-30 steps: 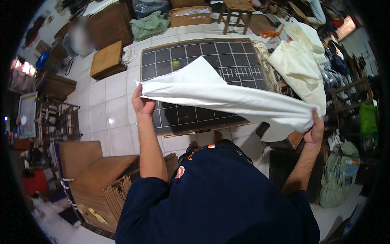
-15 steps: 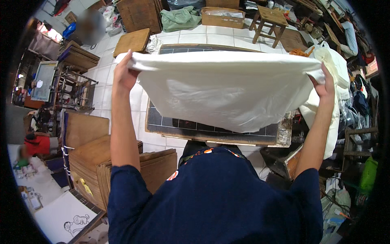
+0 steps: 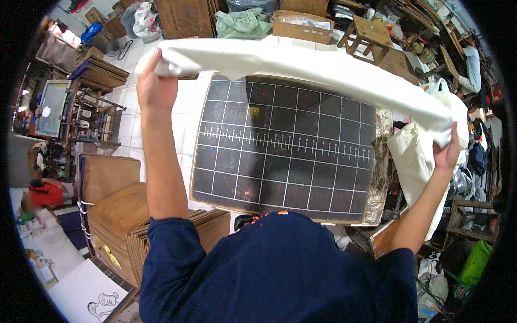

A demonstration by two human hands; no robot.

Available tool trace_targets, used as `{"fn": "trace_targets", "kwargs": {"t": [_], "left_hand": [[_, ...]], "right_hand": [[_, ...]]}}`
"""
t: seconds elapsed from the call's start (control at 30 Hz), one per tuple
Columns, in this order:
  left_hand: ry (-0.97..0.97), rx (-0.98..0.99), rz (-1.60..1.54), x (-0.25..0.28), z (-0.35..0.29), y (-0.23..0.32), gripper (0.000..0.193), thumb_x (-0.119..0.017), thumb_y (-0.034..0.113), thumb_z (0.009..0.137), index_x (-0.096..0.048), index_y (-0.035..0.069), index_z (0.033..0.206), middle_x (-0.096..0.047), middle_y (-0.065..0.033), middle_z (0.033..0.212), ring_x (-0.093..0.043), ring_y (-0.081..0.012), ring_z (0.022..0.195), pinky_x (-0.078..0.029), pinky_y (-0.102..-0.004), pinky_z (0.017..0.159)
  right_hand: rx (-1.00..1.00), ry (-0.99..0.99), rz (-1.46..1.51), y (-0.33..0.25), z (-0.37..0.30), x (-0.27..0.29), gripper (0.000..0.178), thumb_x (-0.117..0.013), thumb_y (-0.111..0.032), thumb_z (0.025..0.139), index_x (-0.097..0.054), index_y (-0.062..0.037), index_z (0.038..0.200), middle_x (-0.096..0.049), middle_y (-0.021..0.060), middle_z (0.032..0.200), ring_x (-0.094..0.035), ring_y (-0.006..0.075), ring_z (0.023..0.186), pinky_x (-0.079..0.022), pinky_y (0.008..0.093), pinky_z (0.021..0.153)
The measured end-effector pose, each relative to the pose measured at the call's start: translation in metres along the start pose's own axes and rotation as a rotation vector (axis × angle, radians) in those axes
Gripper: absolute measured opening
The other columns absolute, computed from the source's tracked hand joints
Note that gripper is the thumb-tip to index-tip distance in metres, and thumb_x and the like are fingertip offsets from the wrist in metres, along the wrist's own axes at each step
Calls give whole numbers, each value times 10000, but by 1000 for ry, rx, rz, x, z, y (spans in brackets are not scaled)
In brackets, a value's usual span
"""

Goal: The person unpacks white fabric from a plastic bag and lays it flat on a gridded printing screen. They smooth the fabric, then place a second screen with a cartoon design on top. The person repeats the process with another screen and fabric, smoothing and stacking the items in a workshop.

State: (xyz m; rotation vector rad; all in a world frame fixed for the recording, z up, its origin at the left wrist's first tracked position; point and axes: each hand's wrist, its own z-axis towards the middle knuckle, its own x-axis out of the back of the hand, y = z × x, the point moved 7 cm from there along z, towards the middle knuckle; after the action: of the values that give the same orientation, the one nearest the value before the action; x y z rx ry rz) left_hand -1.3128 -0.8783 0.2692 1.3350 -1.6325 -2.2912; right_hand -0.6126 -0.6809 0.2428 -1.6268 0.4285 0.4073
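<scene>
A white cloth is stretched between my two raised hands, held up past the far edge of a dark board. My left hand grips its left end, fingers closed over the fabric. Lower down, my right hand pinches the right end, so the cloth slants down to the right. Beneath and nearer to me lies the dark board, marked with white grid lines and a ruled scale across its middle. Its surface now shows almost whole.
Cream fabric hangs to the right of the board. Stacked brown boards stand at the left. Beyond the cloth are a wooden stool, a cardboard box and a green bag. A person in red is at far left.
Both hands have moved outward, the left one upward and the right one lower. The cloth has swung up and away from me, uncovering the gridded board.
</scene>
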Motion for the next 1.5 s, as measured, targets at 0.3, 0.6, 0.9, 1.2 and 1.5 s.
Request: {"fn": "trace_targets", "kwargs": {"t": [0.3,0.6,0.9,1.2,1.5], "left_hand": [[552,145,445,186,-16,-183,304,-579,227,950,-597,-68,1025,-662,-111,941,-633,-170,796,-515,-305,697],[706,191,1042,277,-106,-265,381,-533,291,952,-637,-75,967,-670,-162,855,-619,-221,788,-479,-362,724],[657,216,1330,277,-172,-243,376,-518,297,938,-650,-53,977,-672,-222,900,-648,-346,845,-480,-417,753],[667,188,1445,283,-232,-216,351,-518,301,934,-653,-23,914,-661,-239,859,-631,-424,824,-478,-474,733],[659,183,1450,292,-271,-200,348,-523,294,933,-642,-31,895,-651,-243,844,-621,-427,806,-464,-473,717]], "right_hand": [[-359,224,-465,210,11,108,517,-710,-220,847,-509,21,1257,-617,105,1145,-617,217,1010,-503,355,856],[-471,406,-684,275,-33,187,554,-620,-308,920,-470,64,1302,-596,136,1184,-601,220,1004,-488,358,838],[-405,389,-737,266,-85,237,543,-578,-296,942,-428,44,1339,-580,139,1199,-582,224,1017,-470,372,865],[-410,373,-824,275,-112,275,452,-527,-293,964,-532,65,1239,-619,129,1086,-576,208,929,-455,352,821],[-421,310,-940,275,-140,292,421,-501,-292,976,-551,53,1211,-625,126,1043,-572,203,891,-459,356,798]]}}
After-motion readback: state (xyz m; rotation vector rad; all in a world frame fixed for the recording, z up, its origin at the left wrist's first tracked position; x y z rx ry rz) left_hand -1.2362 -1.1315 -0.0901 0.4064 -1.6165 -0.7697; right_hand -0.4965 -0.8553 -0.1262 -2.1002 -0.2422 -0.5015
